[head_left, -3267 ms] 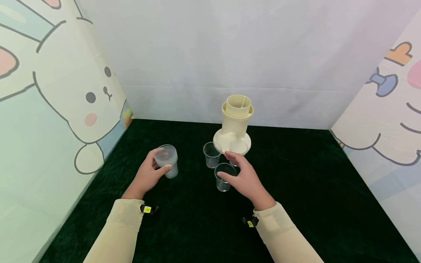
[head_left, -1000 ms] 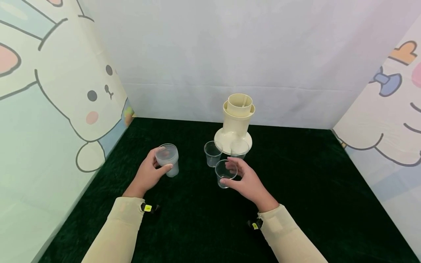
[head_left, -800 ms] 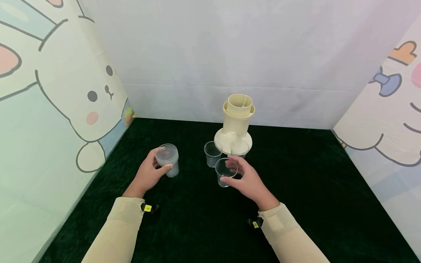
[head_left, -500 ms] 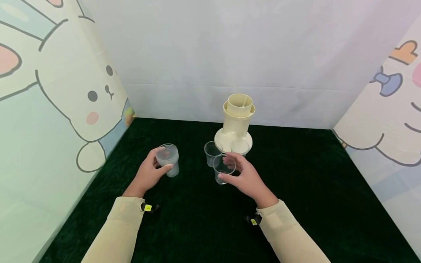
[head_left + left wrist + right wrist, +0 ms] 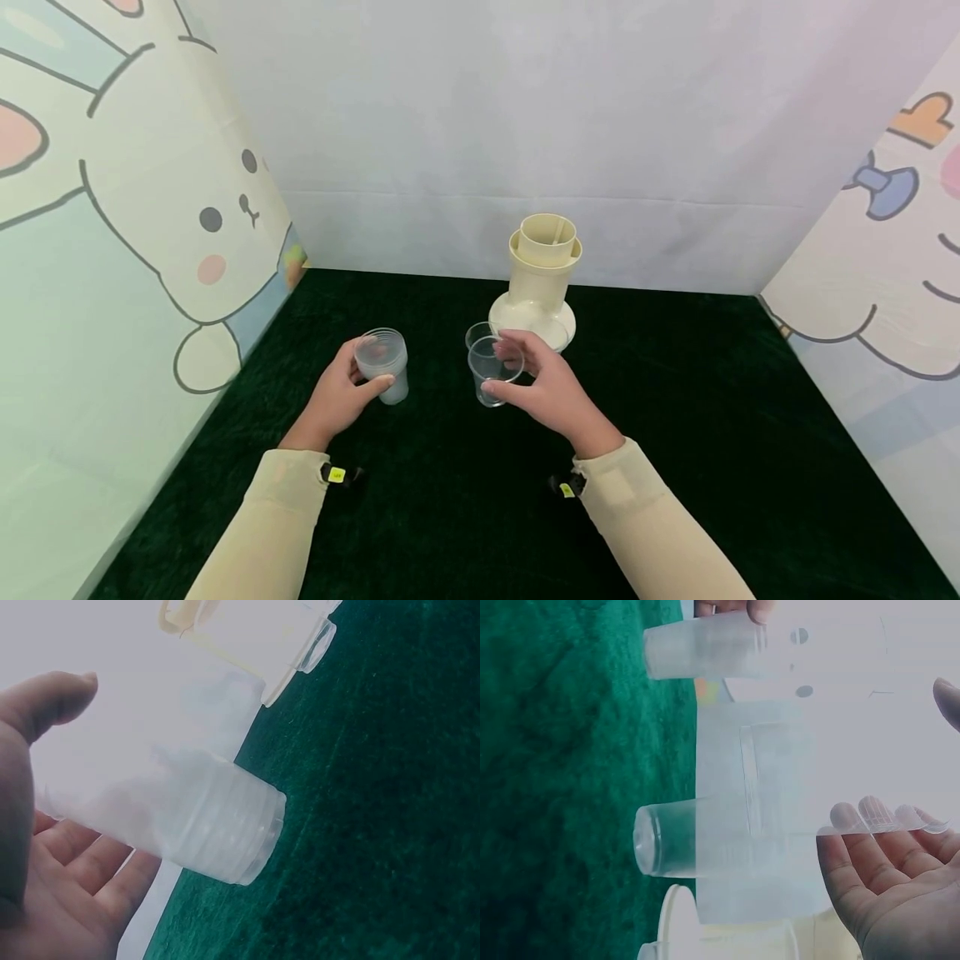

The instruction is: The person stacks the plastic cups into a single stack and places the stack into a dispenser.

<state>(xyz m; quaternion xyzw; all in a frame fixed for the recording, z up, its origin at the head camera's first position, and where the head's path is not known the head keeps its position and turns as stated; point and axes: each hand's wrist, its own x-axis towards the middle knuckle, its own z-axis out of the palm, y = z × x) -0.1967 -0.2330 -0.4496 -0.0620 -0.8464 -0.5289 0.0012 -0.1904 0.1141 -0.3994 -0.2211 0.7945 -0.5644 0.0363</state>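
Observation:
My left hand (image 5: 333,404) grips a stack of clear plastic cups (image 5: 384,362), thumb on the near side. In the left wrist view the nested, ridged cups (image 5: 232,825) lie beyond the palm. With thumb and fingers, my right hand (image 5: 555,396) holds a single clear plastic cup (image 5: 484,371) by its side, upright. Behind it a second clear cup (image 5: 474,333) stands, mostly hidden; its base (image 5: 646,840) shows in the right wrist view. A third clear cup (image 5: 561,332) is largely covered by the right hand, in front of a cream cylindrical stand (image 5: 536,287).
The stand has a round base and an open two-ring top, near the back of the table. Dark green cloth (image 5: 675,417) covers the table. A white curtain (image 5: 420,125) rises behind, and printed cartoon panels (image 5: 150,250) flank both sides.
Since the earliest frame, my right hand has taken hold of the front cup and moved it away from me and leftward, before the back-left cup. The left hand keeps its grip on the stack.

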